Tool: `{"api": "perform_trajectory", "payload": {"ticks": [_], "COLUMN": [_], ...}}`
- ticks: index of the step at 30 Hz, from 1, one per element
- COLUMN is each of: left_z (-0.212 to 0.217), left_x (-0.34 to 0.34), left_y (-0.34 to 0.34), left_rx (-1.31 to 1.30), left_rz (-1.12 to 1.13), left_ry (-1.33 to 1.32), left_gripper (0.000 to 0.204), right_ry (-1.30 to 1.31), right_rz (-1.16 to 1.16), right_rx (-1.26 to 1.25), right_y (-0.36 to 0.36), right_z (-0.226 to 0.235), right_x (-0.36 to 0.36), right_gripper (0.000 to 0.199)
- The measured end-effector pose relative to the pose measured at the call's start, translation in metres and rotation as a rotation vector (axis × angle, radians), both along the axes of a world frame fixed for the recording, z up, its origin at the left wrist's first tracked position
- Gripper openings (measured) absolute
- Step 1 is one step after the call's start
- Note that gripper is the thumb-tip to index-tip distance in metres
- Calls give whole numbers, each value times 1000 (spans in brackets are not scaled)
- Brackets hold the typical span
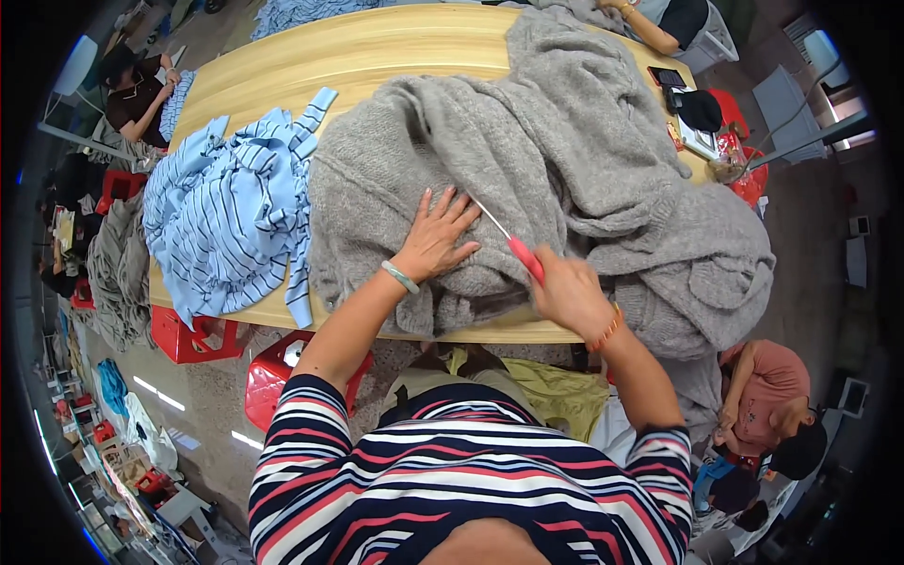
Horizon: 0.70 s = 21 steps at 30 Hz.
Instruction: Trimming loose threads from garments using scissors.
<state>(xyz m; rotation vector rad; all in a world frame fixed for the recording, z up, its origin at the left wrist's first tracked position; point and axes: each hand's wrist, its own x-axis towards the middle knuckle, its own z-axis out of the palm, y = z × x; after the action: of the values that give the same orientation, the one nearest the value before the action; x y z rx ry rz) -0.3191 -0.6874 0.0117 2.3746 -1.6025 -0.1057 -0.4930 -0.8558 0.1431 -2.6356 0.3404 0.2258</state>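
A large heap of grey knitted fabric [377, 179] lies across the table in front of me. My left hand [441, 235] rests flat on it, fingers spread, palm down. My right hand [572, 294] is closed round the pinkish-red handle of a tool with a thin metal shaft [524, 257]. Its shaft points up and left, and the tip reaches the knit just beside my left fingertips. How the tip ends is too small to make out, so I cannot tell the tool's exact kind.
Light-blue striped knitwear [231, 202] is piled to the left on the wooden table [348, 52]. At the right edge lie a phone [667, 76] and a black cap [700, 111]. Red stools [273, 381] stand below the near edge. Other people sit at the far left, far right and lower right.
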Motion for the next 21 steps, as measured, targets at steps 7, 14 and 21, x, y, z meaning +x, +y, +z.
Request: {"api": "perform_trajectory", "payload": {"ticks": [7, 14, 21], "left_z": [-1, -14, 42], "left_x": [-2, 3, -1], "left_y": [-6, -2, 28], "left_rx": [-92, -528, -1299], "left_rz": [23, 283, 707], "left_ry": [80, 331, 1132], "left_gripper": [61, 49, 20], "right_ry": [36, 215, -58], "right_rz": [40, 83, 4], "right_rx": [-2, 159, 222], "right_y": [-18, -29, -16], "right_z": [-13, 6, 12], "right_x": [40, -60, -45], "right_gripper": [18, 19, 18]}}
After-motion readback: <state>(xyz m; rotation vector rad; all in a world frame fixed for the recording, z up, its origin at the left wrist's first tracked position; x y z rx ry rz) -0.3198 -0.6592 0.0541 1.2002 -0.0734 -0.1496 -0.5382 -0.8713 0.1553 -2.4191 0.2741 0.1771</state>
